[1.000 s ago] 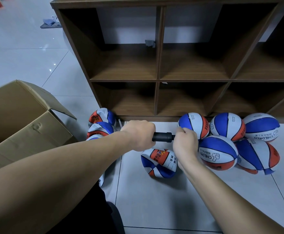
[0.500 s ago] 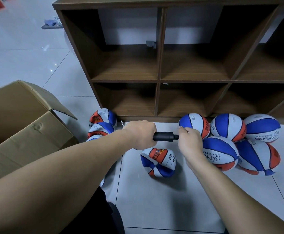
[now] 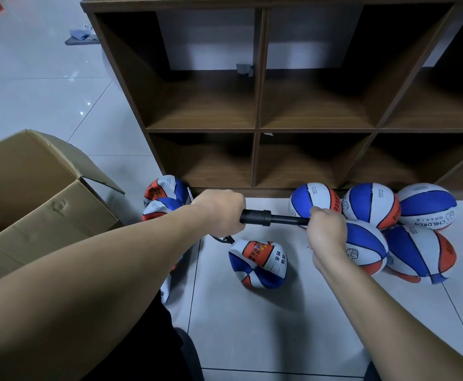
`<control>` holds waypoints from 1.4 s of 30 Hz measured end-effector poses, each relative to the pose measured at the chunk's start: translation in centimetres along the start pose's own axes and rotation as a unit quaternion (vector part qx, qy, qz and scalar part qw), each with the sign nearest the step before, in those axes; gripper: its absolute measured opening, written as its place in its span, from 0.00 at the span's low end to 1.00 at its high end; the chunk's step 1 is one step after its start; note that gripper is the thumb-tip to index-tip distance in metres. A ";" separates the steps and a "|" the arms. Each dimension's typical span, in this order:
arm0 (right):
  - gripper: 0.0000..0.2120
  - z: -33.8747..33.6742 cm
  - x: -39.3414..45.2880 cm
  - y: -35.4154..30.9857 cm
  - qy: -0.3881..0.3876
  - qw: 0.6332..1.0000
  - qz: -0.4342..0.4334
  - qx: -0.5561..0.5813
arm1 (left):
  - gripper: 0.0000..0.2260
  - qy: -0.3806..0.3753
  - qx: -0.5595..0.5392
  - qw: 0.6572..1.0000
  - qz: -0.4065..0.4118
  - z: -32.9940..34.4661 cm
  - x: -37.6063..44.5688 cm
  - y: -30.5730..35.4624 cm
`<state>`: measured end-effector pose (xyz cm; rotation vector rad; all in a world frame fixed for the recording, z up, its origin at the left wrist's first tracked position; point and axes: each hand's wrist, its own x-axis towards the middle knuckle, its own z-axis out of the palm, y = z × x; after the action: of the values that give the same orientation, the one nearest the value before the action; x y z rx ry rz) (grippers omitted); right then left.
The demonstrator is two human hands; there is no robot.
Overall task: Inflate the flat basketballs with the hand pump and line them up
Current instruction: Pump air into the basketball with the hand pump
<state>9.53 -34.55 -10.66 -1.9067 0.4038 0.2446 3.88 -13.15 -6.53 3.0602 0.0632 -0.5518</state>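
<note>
1. Left hand [image 3: 219, 211] is wrapped around the barrel of the black hand pump [image 3: 255, 216], fingers curled tight round it, so that grip is clamped on the pump body. The pump is held sideways above the floor.
2. Right hand [image 3: 326, 229] is a fist round the pump's handle end, with the thin rod [image 3: 289, 220] showing between the barrel and that hand. The handle itself is hidden inside the fist.
3. A short black hose [image 3: 222, 239] hangs from under the left hand and runs to the half-flat ball [image 3: 258, 264] on the floor just below the pump. That ball is red, white and blue, crumpled and dented in.
4. On the right there's a bunch of round, pumped-up balls [image 3: 370, 206] in the same colours, packed together and touching, sitting on the floor right against the foot of the shelf. I count five; the one nearest the right hand is partly hidden by it.
5. On the left, squashed flat balls [image 3: 161, 191] are piled between the shelf corner and the left forearm, partly covered by the arm.
6. The wooden cubby shelf [image 3: 258, 130] stands behind everything.
7. An open cardboard box [image 3: 46, 204] sits at far left on the tiled floor [image 3: 266, 325], near the flat pile.
</note>
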 end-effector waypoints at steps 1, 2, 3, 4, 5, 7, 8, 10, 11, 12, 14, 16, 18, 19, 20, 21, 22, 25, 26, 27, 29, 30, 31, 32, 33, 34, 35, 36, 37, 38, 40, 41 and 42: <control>0.17 0.4 -0.4 -0.1 -0.002 1.000 -0.010 -0.001 | 0.05 0.001 -0.002 1.000 0.000 0.0 0.0 0.2; 0.18 0.7 -0.7 -0.1 -0.002 1.000 -0.020 -0.002 | 0.05 0.001 -0.005 1.000 0.001 0.0 -0.1 0.4; 0.18 1.0 -1.0 -0.1 -0.003 1.000 -0.028 -0.004 | 0.05 0.001 -0.007 1.000 0.001 0.1 -0.2 0.6; 0.19 1.3 -1.3 -0.1 -0.004 0.999 -0.033 -0.008 | 0.05 0.001 -0.008 1.000 0.001 0.1 -0.2 0.7; 0.19 1.5 -1.5 -0.1 -0.005 0.999 -0.041 -0.017 | 0.06 0.001 -0.007 1.000 0.002 0.2 -0.3 0.8; 0.19 1.9 -2.2 -0.4 -0.008 0.997 -0.060 -0.037 | 0.06 0.008 -0.003 1.000 0.003 0.1 -0.6 0.9; 0.19 2.0 -2.4 -0.5 -0.010 0.997 -0.070 -0.039 | 0.07 0.013 -0.003 1.000 0.003 0.0 -0.7 1.0; 0.20 2.3 -2.9 -0.8 -0.017 0.995 -0.087 -0.040 | 0.07 0.020 -0.007 1.000 0.004 -0.2 -1.0 1.2; 0.20 2.4 -3.1 -1.0 -0.021 0.994 -0.094 -0.044 | 0.07 0.022 -0.010 1.000 0.003 -0.4 -1.0 1.3; 0.20 2.6 -3.3 -1.0 -0.024 0.994 -0.100 -0.048 | 0.07 0.024 -0.013 1.000 0.002 -0.5 -1.1 1.4; 0.20 2.8 -3.5 -1.1 -0.029 0.992 -0.109 -0.052 | 0.07 0.027 -0.017 0.999 -0.002 -0.6 -1.2 1.7; 0.20 3.0 -3.5 -1.0 -0.034 0.992 -0.109 -0.050 | 0.07 0.024 -0.018 1.000 -0.006 -0.6 -1.2 2.0; 0.20 2.9 -3.4 -1.0 -0.043 0.992 -0.105 -0.055 | 0.07 0.019 -0.018 1.000 -0.005 -0.6 -1.2 2.3; 0.20 2.8 -3.3 -0.9 -0.050 0.992 -0.100 -0.053 | 0.07 0.017 -0.020 1.000 -0.003 -0.6 -1.2 2.4; 0.20 2.6 -3.0 -0.9 -0.057 0.993 -0.095 -0.050 | 0.07 0.017 -0.021 1.000 -0.001 -0.6 -1.1 2.5; 0.20 2.4 -2.7 -0.9 -0.063 0.993 -0.092 -0.050 | 0.07 0.017 -0.025 1.000 0.003 -0.6 -1.0 2.6; 0.19 2.1 -2.4 -0.9 -0.069 0.992 -0.089 -0.055 | 0.07 0.016 -0.031 0.999 0.007 -0.6 -1.0 2.6; 0.18 1.7 -1.8 -0.9 -0.081 0.990 -0.095 -0.063 | 0.06 0.014 -0.042 0.999 0.015 -0.6 -0.8 2.7; 0.19 1.5 -1.7 -0.9 -0.084 0.990 -0.097 -0.063 | 0.06 0.015 -0.042 0.999 0.017 -0.6 -0.7 2.7; 0.19 1.4 -1.6 -1.0 -0.083 0.990 -0.097 -0.064 | 0.06 0.014 -0.042 0.999 0.019 -0.7 -0.7 2.6; 0.19 0.9 -1.3 -1.1 -0.075 0.991 -0.086 -0.062 | 0.06 0.010 -0.040 0.999 0.022 -0.7 -0.6 2.3; 0.19 0.5 -0.9 -1.0 -0.070 0.993 -0.076 -0.056 | 0.06 0.008 -0.036 0.999 0.022 -0.7 -0.7 2.0; 0.19 0.0 -0.6 -1.1 -0.066 0.995 -0.061 -0.048 | 0.06 0.004 -0.033 0.999 0.020 -0.7 -0.7 1.6; 0.18 -0.6 0.0 -1.1 -0.060 0.996 -0.044 -0.039 | 0.06 0.000 -0.031 0.999 0.017 -0.7 -0.7 1.2; 0.17 -1.2 0.4 -1.2 -0.053 0.998 -0.024 -0.033 | 0.06 -0.004 -0.032 0.999 0.012 -0.8 -0.6 0.7; 0.16 -1.8 0.9 -1.2 -0.043 0.999 -0.005 -0.027 | 0.05 -0.009 -0.035 0.999 0.005 -0.9 -0.6 0.2; 0.15 -2.3 1.4 -1.3 -0.033 0.999 0.010 -0.019 | 0.05 -0.012 -0.038 0.999 -0.001 -1.0 -0.6 -0.2; 0.14 -2.7 1.8 -1.2 -0.024 0.999 0.018 -0.010 | 0.07 -0.014 -0.040 0.999 -0.005 -1.0 -0.6 -0.5; 0.14 -2.9 2.0 -1.1 -0.018 1.000 0.025 0.001 | 0.08 -0.015 -0.040 0.999 -0.007 -1.0 -0.6 -0.7; 0.13 -3.0 2.1 -0.9 -0.016 0.999 0.028 0.008 | 0.08 -0.016 -0.041 0.999 -0.007 -0.9 -0.6 -0.7; 0.10 -2.6 1.6 -0.6 -0.014 1.000 0.024 0.006 | 0.06 -0.015 -0.035 0.999 -0.004 -0.8 -0.6 -0.3; 0.10 -2.2 1.2 -0.6 -0.008 1.000 0.012 0.000 | 0.05 -0.014 -0.032 0.999 -0.002 -0.6 -0.6 0.0; 0.12 -1.7 0.7 -0.6 -0.002 1.000 -0.006 -0.008 | 0.05 -0.013 -0.031 0.999 0.000 -0.5 -0.6 0.1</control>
<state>10.39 -36.06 -9.82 -1.9232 0.3900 0.2439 3.52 -13.29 -5.81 2.9918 0.0771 -0.5774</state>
